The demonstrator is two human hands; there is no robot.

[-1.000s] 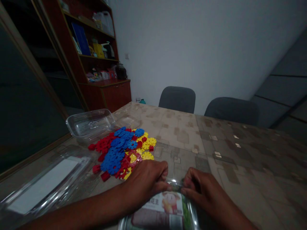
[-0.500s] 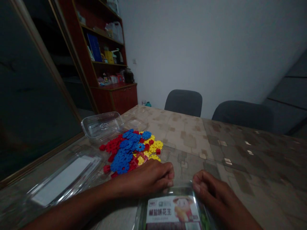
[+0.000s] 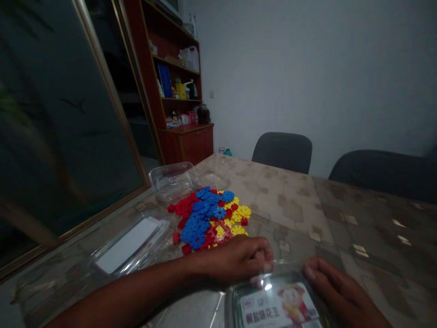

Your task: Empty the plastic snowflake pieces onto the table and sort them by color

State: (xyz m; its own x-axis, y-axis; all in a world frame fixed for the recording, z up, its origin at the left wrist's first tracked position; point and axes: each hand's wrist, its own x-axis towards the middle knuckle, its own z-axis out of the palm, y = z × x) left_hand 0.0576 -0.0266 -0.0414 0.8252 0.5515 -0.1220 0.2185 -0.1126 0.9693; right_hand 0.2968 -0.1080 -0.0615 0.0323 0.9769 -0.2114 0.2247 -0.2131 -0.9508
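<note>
A clear plastic box (image 3: 280, 310) with a printed picture label stands at the bottom of the view, partly cut off. My left hand (image 3: 244, 257) is closed at its far edge, with the fingers curled onto the clear rim. At the far right corner, my right hand (image 3: 336, 284) has its fingers bent and pressed against the box. Greenish contents show faintly along the side. Just beyond my left forearm lies a pile of blue snowflake-shaped plastic pieces (image 3: 201, 216), mixed with yellow pieces (image 3: 243, 212) and red pieces (image 3: 184, 207).
An open clear tray (image 3: 172, 180) sits behind the pile. Left of the pile lies a flat clear plastic package (image 3: 131, 246) with a white panel. Two grey chairs (image 3: 283, 152) stand beyond the patterned table (image 3: 293, 207). A red-brown shelf cabinet (image 3: 193, 143) rises at the back left.
My view has turned left, so the scene sits further right. Both hands stay at the box, whose far rim now catches a bright reflection.
</note>
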